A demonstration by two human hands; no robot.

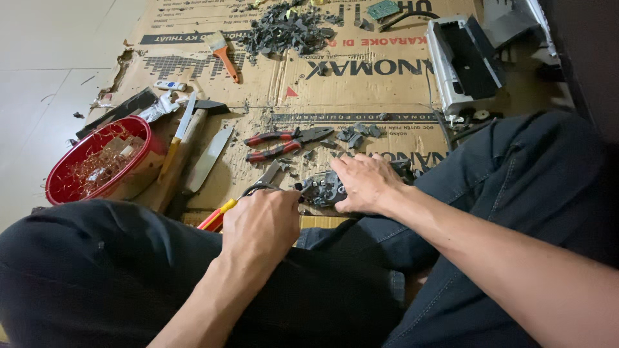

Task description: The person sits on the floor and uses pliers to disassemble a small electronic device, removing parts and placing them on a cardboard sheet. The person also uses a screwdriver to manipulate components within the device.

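Note:
My left hand (261,225) grips a cutter tool (222,209) with red and yellow handles, its jaws pointed at a small grey electronic part (320,188). My right hand (364,183) presses down on that part and holds it against the cardboard (361,122), covering its right side. Both hands rest between my knees, which are in dark trousers.
Red-handled pliers (284,143) lie just beyond the hands. A red bowl (97,161) of copper wire stands at left, beside a hammer (187,138), a knife and a metal blade. A paintbrush (222,51), a heap of grey scraps (284,29) and an opened device casing (464,61) lie further off.

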